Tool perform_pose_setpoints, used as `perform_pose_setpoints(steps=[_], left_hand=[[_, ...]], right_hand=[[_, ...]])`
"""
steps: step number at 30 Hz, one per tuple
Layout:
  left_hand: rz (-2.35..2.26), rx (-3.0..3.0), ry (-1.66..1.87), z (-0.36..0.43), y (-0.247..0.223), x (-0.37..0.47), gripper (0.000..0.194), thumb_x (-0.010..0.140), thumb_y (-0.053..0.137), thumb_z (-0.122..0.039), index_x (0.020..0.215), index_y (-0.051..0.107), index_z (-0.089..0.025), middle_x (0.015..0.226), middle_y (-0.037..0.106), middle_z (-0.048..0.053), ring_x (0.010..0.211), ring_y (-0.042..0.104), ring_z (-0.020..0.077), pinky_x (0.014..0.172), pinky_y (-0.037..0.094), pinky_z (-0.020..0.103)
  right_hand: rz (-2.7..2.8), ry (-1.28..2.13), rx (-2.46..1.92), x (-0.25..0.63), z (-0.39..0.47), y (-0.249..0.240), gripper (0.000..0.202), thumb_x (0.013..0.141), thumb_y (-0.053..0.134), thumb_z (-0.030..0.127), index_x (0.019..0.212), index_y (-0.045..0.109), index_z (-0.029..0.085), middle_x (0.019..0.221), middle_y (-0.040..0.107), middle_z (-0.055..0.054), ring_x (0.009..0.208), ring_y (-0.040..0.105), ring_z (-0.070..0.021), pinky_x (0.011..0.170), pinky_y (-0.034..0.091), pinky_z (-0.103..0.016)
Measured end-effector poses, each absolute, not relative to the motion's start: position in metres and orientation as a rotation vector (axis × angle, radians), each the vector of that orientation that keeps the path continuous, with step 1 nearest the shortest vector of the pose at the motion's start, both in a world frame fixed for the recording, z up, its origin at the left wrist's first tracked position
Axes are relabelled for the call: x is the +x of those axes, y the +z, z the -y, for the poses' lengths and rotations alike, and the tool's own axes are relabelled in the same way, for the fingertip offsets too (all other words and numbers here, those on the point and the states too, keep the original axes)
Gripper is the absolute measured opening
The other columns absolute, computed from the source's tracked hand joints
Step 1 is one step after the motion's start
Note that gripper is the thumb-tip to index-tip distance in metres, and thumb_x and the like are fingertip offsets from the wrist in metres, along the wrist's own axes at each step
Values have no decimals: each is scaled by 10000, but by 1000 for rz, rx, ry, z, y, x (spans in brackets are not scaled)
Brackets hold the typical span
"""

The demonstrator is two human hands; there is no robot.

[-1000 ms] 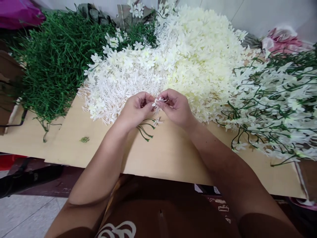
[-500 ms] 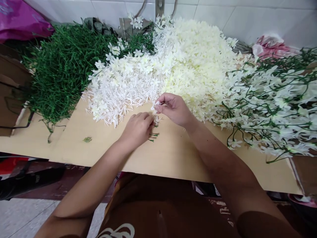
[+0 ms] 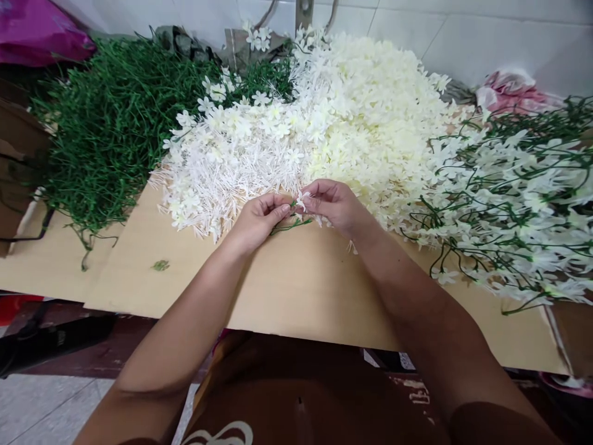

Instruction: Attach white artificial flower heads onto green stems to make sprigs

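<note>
My left hand point(image 3: 260, 221) is closed in a pinch on a green plastic stem point(image 3: 291, 227), whose thin branches stick out below the fingers. Close beside it, my right hand point(image 3: 331, 203) pinches a small white artificial flower point(image 3: 302, 201) between thumb and fingers. The flower and a green stem tip meet in the narrow gap between both hands; whether they are joined I cannot tell. Just beyond the hands lies a heap of white flower pieces with thin stalks point(image 3: 245, 161), running into a pile of cream petals point(image 3: 370, 117).
Green stems point(image 3: 111, 117) are heaped at the left beside a cardboard box point(image 3: 18, 148). Flowers on green stems point(image 3: 519, 210) spread over the right side. A brown board point(image 3: 296, 296) covers the worktop before a tiled wall point(image 3: 500, 43). A magenta bag point(image 3: 41, 31) sits back left.
My left hand has turned and risen toward the right hand, bringing the green stem up to the white flower. The right hand has shifted slightly right, and the view has moved a little.
</note>
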State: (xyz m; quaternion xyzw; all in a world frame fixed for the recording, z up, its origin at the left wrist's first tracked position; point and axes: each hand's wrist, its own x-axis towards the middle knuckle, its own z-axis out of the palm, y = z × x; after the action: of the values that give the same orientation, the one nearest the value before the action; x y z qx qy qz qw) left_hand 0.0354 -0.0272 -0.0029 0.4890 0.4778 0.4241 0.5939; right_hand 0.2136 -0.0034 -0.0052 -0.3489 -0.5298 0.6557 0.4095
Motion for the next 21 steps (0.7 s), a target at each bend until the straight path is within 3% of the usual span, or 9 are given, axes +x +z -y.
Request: perform_pose_setpoints(steps=[12, 16, 21], left_hand=[[-1129, 1216, 984, 28, 0, 34, 275, 689, 783, -394, 701, 626, -169, 647, 606, -15, 628, 556, 109, 580, 434, 228], [-1125, 1231, 968, 28, -1, 33, 321, 675, 793, -438, 671, 603, -179, 610, 570, -19, 606, 528, 115, 565, 412, 243], [-1126, 1232, 968, 28, -2, 33, 347, 675, 797, -468, 663, 596, -186, 571, 505, -31, 564, 465, 107, 534, 364, 251]], right_hand=[[1227, 1709, -972, 210, 3, -3, 476, 490, 910, 526, 647, 610, 190, 632, 610, 46, 623, 617, -93, 707, 619, -303], [1376, 1610, -993, 212, 3, -4, 485, 554, 868, 569, 650, 587, 186, 620, 620, 29, 604, 600, -99, 630, 563, -266], [1544, 1434, -1000, 213, 5, -5, 426, 631, 840, 507, 653, 571, 177, 653, 613, 9, 603, 533, -94, 559, 438, -237]])
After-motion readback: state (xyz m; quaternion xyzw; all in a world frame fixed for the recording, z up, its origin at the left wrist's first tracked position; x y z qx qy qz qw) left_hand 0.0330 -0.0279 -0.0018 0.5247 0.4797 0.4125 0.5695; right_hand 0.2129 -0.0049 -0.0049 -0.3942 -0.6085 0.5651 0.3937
